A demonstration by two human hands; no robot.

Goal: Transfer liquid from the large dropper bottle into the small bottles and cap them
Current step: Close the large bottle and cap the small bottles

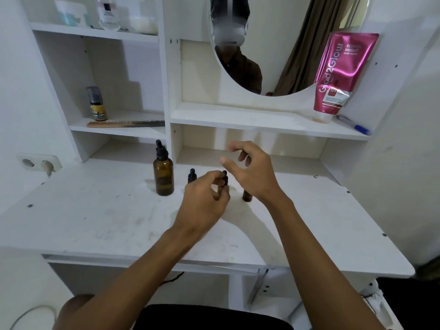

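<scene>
The large dropper bottle (pixel 163 172), amber glass with a black dropper cap fitted, stands upright on the white bench (pixel 95 217), toward the far left of the work area and just in front of the shelf divider. To its right, a small bottle with a black dropper top (pixel 192 175) stands upright, its lower part hidden behind the left hand (pixel 204 198). The left hand is closed with its fingers gathered on a second small bottle (pixel 224 178), whose black top shows above the fingertips; the body of that bottle is mostly covered. Further right, a third small amber bottle (pixel 247 196) stands on the bench, only its lower body visible below the right hand (pixel 252 172); whether it is capped cannot be told. The right hand hovers above it with thumb and fingers spread apart, holding nothing visible. All bottles stand clustered near the middle of the bench, the large one apart from the small ones. On the low left shelf lie a comb (pixel 123 124) and a small spray bottle (pixel 96 104). On the middle shelf to the right, a pink tube (pixel 338 75) stands cap down, leaning against the round mirror (pixel 273 44), with a blue pen (pixel 353 125) lying just beside it. A wall socket (pixel 38 162) sits at the far left edge of the bench.
</scene>
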